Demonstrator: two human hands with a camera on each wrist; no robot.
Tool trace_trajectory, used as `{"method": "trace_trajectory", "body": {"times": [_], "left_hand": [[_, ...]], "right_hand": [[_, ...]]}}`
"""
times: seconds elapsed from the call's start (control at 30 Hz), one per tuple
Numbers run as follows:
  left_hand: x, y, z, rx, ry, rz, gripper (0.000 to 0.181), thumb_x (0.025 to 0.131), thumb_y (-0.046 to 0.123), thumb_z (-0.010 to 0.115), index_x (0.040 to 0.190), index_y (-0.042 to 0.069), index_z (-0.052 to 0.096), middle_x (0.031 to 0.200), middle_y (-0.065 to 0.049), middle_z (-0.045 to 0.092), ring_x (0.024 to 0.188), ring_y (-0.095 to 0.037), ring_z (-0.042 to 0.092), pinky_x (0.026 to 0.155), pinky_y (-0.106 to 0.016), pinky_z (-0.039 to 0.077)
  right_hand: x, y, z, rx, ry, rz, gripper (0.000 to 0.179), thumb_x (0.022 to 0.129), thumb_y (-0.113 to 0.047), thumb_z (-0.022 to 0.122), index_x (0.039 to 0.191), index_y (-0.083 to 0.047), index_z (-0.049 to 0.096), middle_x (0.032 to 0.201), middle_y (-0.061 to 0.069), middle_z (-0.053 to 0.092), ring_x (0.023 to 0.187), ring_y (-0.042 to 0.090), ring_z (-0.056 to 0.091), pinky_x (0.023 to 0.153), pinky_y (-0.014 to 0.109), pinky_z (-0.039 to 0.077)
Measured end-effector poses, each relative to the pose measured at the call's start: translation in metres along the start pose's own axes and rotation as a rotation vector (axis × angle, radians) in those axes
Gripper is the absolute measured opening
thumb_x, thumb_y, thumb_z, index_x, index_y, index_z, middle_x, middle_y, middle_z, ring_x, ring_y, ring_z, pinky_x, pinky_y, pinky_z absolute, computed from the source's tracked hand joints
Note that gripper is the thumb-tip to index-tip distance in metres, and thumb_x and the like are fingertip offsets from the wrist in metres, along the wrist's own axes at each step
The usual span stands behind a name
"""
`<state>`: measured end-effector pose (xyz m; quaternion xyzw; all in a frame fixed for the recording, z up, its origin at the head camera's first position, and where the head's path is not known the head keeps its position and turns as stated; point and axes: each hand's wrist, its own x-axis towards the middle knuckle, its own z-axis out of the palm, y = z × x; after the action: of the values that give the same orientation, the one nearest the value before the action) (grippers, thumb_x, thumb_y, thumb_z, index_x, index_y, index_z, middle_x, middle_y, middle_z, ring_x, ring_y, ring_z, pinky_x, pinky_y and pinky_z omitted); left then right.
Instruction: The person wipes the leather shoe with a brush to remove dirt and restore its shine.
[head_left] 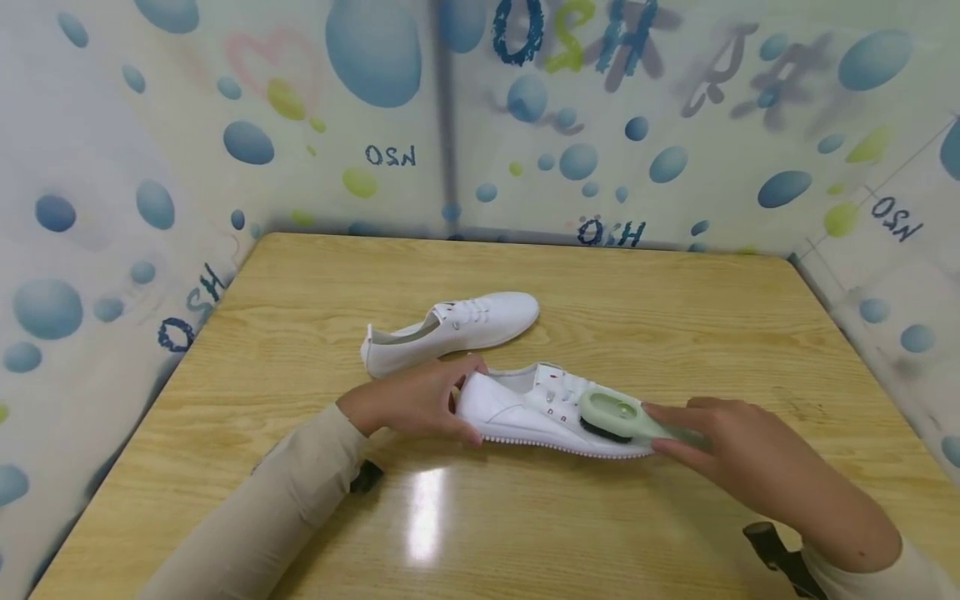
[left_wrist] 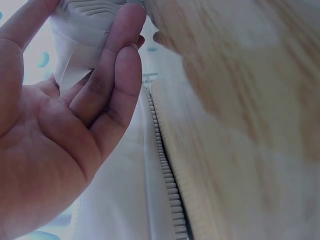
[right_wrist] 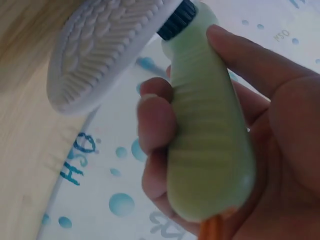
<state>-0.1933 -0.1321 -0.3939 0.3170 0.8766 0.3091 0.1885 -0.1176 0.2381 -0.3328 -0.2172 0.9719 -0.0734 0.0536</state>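
My left hand (head_left: 423,400) grips a white lace-up shoe (head_left: 517,412) by its heel, thumb and fingers on either side. The toe points right, and its ridged sole edge faces me. In the left wrist view, curled fingers wrap the heel (left_wrist: 75,50). With my right hand (head_left: 750,450) I hold a pale green brush by its handle (right_wrist: 210,120). The brush head (head_left: 609,414) lies against the shoe's front side, just beyond the laces, dark bristles down. The right wrist view shows the patterned sole (right_wrist: 100,55) beside the bristles (right_wrist: 177,20).
Behind the held shoe, a second white shoe (head_left: 480,325) stands upright on the wooden table (head_left: 675,308), toe to the right. Walls with blue bubble prints (head_left: 375,50) border the back and sides. Black straps (head_left: 367,477) show by both wrists.
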Motion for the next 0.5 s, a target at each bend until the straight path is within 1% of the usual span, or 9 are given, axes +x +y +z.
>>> {"method": "trace_trajectory", "body": {"times": [0.07,0.1,0.13,0.2,0.3,0.33,0.4,0.5], "left_hand": [[0.000,-0.001,0.000,0.002,0.003,-0.001,0.067,0.071,0.039,0.090,0.123,0.020,0.052,0.105,0.008,0.066,0.094,-0.006,0.062,0.081,-0.026,0.050],[0.000,-0.001,0.000,0.003,0.003,0.000,0.067,0.071,0.039,0.090,0.123,0.020,0.052,0.105,0.008,0.066,0.094,-0.006,0.061,0.081,-0.026,0.050],[0.000,-0.001,0.000,0.005,0.003,0.001,0.067,0.071,0.039,0.090,0.123,0.020,0.052,0.105,0.008,0.066,0.093,-0.006,0.061,0.081,-0.026,0.050],[-0.001,-0.001,0.000,0.010,0.003,0.004,0.067,0.071,0.039,0.090,0.123,0.020,0.052,0.104,0.008,0.066,0.093,-0.006,0.061,0.080,-0.026,0.050],[-0.001,0.000,-0.001,0.011,-0.001,0.007,0.067,0.071,0.040,0.090,0.123,0.020,0.052,0.104,0.008,0.066,0.092,-0.006,0.061,0.080,-0.025,0.050],[-0.001,0.000,-0.001,0.011,-0.002,0.007,0.067,0.071,0.040,0.090,0.123,0.020,0.052,0.105,0.008,0.066,0.093,-0.006,0.061,0.080,-0.025,0.050],[-0.001,0.000,-0.001,0.008,-0.003,0.005,0.067,0.071,0.040,0.090,0.123,0.020,0.052,0.105,0.009,0.065,0.093,-0.006,0.061,0.080,-0.025,0.050],[-0.001,0.000,-0.001,0.003,-0.004,0.003,0.067,0.071,0.040,0.090,0.123,0.020,0.052,0.106,0.009,0.065,0.094,-0.006,0.061,0.080,-0.025,0.050]], "right_hand": [[0.003,-0.003,0.001,0.022,0.005,-0.006,0.042,0.091,-0.043,0.070,0.129,-0.026,0.068,0.096,-0.002,0.071,0.075,0.009,0.060,0.064,0.034,0.051],[0.005,-0.006,0.002,0.031,0.005,-0.011,0.042,0.091,-0.043,0.070,0.130,-0.026,0.068,0.099,-0.001,0.072,0.077,0.010,0.061,0.066,0.036,0.052],[0.007,-0.009,0.003,0.039,0.007,-0.017,0.042,0.092,-0.043,0.069,0.130,-0.026,0.068,0.099,-0.001,0.072,0.078,0.010,0.061,0.067,0.036,0.052],[0.011,-0.015,0.005,0.046,0.006,-0.026,0.043,0.093,-0.044,0.068,0.131,-0.026,0.067,0.095,-0.004,0.069,0.075,0.008,0.059,0.065,0.033,0.051],[0.018,-0.023,0.008,0.044,0.014,-0.049,0.043,0.094,-0.043,0.067,0.133,-0.025,0.065,0.084,-0.009,0.061,0.065,0.004,0.045,0.060,0.026,0.040],[0.020,-0.026,0.009,0.038,0.019,-0.053,0.043,0.094,-0.043,0.067,0.134,-0.025,0.065,0.083,-0.009,0.060,0.064,0.004,0.044,0.059,0.026,0.039],[0.022,-0.029,0.010,0.025,0.024,-0.059,0.044,0.094,-0.043,0.067,0.134,-0.025,0.065,0.086,-0.007,0.062,0.065,0.004,0.046,0.058,0.027,0.041],[0.022,-0.028,0.010,0.008,0.022,-0.048,0.044,0.093,-0.042,0.068,0.133,-0.025,0.065,0.085,-0.007,0.063,0.065,0.005,0.046,0.057,0.027,0.041]]}}
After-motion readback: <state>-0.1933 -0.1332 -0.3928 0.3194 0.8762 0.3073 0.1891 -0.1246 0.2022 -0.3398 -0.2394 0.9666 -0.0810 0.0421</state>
